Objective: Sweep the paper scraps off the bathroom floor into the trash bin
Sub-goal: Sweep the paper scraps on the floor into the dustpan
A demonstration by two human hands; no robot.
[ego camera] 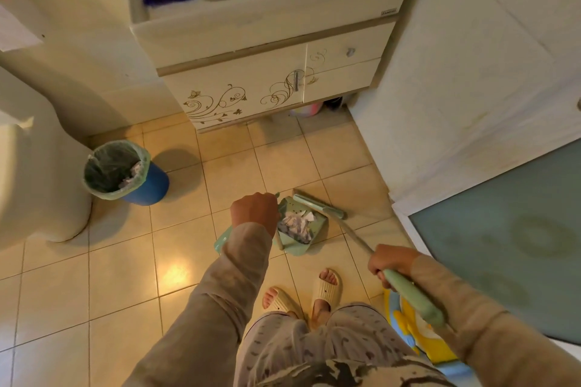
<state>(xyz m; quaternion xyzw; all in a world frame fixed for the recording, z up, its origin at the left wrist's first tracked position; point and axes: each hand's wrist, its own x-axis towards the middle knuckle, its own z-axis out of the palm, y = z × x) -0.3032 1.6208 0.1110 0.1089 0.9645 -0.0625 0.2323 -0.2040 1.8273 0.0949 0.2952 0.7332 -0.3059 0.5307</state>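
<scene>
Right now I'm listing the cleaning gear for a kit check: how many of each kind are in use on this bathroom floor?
Dustpan holding paper scraps: 1
Broom: 1
Trash bin: 1
Total: 3

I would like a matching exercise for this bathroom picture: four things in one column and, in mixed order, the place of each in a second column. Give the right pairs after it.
Things:
1. paper scraps
2. trash bin
3. broom
4. dustpan

Places:
A. handle held in the right hand, head on the floor at the far edge of the pan
B. on the floor beside the toilet, lined with a green bag
C. piled inside the dustpan
D. on the tiles in front of the slippers, handle held by the left hand

Pairs: 1-C, 2-B, 3-A, 4-D
</scene>
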